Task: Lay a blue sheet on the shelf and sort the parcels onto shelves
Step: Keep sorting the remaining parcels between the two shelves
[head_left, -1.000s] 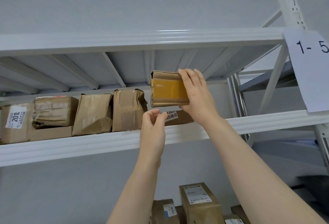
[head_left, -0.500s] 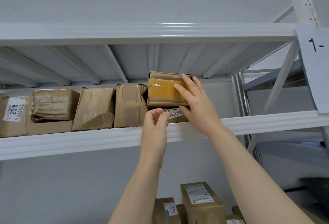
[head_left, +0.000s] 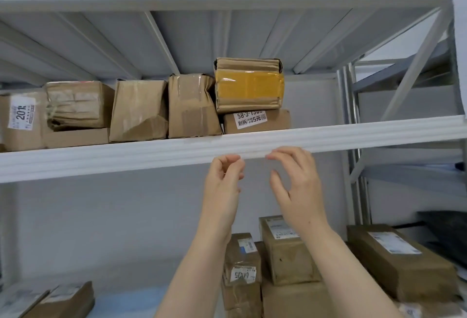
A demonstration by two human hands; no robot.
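- Left hand [head_left: 222, 186] and right hand [head_left: 295, 189] hang empty, fingers loosely curled, just under the shelf edge [head_left: 177, 153].
- Above them sits the yellow-taped box [head_left: 249, 85], stacked on another box [head_left: 256, 121].
- It looks light, stiff, dented — best gripped by its cardboard ends, since the tape is probably slick.

We stand in a parcel storeroom or sorting depot. White steel racking [head_left: 278, 141] crosses our view from nine to three o'clock, its upper shelf lined with taped brown cardboard parcels [head_left: 192, 108], several bearing printed shipping labels [head_left: 251, 120]. More labelled cartons [head_left: 285, 249] crowd the lower shelf at five o'clock, and bare grey walls [head_left: 113, 216] stand behind.
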